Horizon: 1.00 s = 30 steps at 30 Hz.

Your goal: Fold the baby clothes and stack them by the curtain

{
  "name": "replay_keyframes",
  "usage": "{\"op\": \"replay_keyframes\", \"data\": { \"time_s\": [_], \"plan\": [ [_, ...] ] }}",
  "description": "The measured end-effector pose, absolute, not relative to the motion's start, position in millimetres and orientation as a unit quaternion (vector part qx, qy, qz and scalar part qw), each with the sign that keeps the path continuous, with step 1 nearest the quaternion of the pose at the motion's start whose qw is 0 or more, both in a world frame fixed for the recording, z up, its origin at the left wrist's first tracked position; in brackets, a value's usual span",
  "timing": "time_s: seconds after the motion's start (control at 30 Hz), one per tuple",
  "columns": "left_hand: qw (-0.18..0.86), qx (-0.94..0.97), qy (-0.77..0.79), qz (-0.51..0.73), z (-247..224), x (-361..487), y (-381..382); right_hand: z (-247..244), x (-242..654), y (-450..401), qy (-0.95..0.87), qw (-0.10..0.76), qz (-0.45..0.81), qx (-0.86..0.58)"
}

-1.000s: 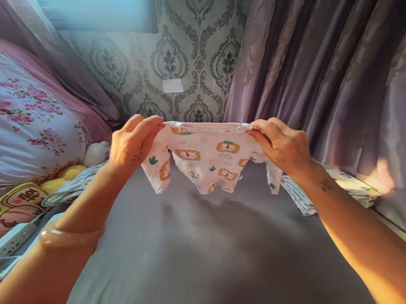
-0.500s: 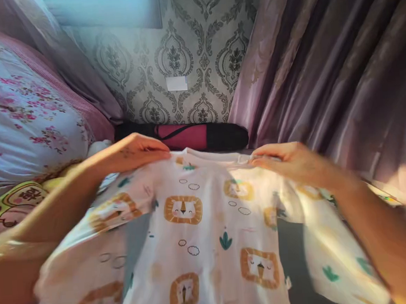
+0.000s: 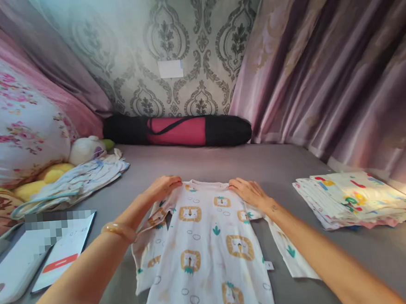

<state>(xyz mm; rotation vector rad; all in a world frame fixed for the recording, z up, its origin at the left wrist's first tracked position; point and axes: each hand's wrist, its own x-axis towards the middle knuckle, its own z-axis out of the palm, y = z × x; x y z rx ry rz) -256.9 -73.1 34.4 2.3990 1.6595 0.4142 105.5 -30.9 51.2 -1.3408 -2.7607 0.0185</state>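
Observation:
A white long-sleeved shirt (image 3: 209,244) with lion faces and green leaves lies spread on the grey surface, its collar away from me. My left hand (image 3: 165,186) is closed on its left shoulder, beside the collar. On the other shoulder, my right hand (image 3: 249,191) grips the fabric with its fingers together. Both sleeves reach outward, partly under my forearms.
Folded printed clothes (image 3: 355,199) are stacked at the right. At the left are a crumpled cloth (image 3: 76,181), a lit phone (image 3: 66,254), a white device (image 3: 19,262), plush toys and a floral pillow (image 3: 16,118). A black and red bag (image 3: 177,131) lies by the wall.
Both hands have lowered the shirt from in front of me onto the grey surface. The folded stack and the phone have come into view.

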Motion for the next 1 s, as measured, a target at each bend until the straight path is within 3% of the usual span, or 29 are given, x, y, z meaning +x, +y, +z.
{"op": "replay_keyframes", "data": {
  "time_s": [0.27,0.43,0.67,0.83,1.0],
  "plan": [
    [0.119,0.793,0.582,0.133,37,-271,-27,52,86,14,-0.899,0.013,0.025,-0.437],
    [0.087,0.744,0.645,0.152,43,-270,-7,46,74,46,-0.882,0.079,0.046,-0.462],
    [0.126,0.728,0.655,0.158,26,-251,10,17,49,77,-0.857,0.171,0.183,-0.450],
    [0.119,0.718,0.667,0.159,17,-228,20,23,31,75,-0.857,0.122,0.153,-0.476],
    [0.054,0.705,0.685,0.174,8,-214,12,19,22,61,-0.825,0.145,0.092,-0.538]
  ]
}}
